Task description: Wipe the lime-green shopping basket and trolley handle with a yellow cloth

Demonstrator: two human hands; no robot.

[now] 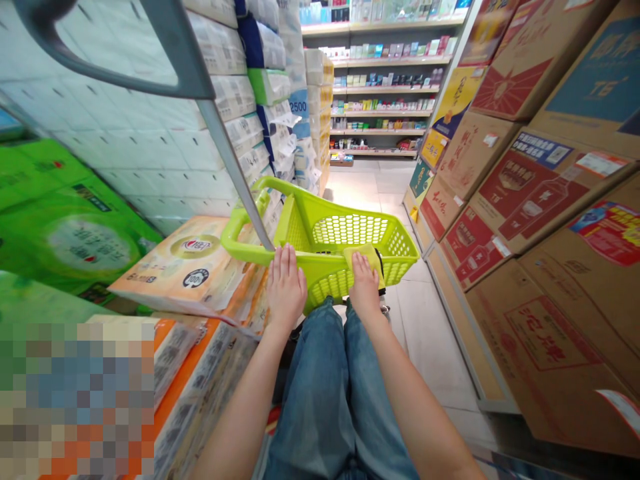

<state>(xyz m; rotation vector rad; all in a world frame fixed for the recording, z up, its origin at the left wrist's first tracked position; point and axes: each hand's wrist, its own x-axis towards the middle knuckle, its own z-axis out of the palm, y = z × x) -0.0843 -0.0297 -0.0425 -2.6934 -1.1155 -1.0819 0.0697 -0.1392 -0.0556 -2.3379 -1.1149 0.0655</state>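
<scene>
Between the stacked tissue packs [190, 263] on our left and the cardboard cartons [530, 193] on our right, the green basket [327, 230] stands on the tiled floor [430, 320] of the aisle, directly in front of our knees in blue jeans [325, 387].

1. Position of the hands. The left hand [286, 287] lies flat on the near rim, fingers straight and pressed together, not closed around anything. The right hand [365, 287] rests on a yellow-green flat piece [369, 257] at the same rim. We cannot tell whether its fingers hook over the edge or merely lie on it, nor whether that piece belongs to the basket.

2. Orientation. The long axis of the basket runs away from us down the aisle, angled slightly to the right, toward the far shelves [380, 87]. Its open mouth faces upward. A green loop handle [235, 237] projects from the left end of the near side. A grey pull handle [227, 157] rises from the near left rim, slanting up and leftward past the camera.

3. Handling. We judge the basket to be light: moulded plastic with perforated walls, little visible inside. The walls should be stiff but may flex under load; the smooth rim offers a moderately slippery surface. The soundest holds appear to be the grey pull handle or the green loop, rather than the thin mesh walls.
</scene>
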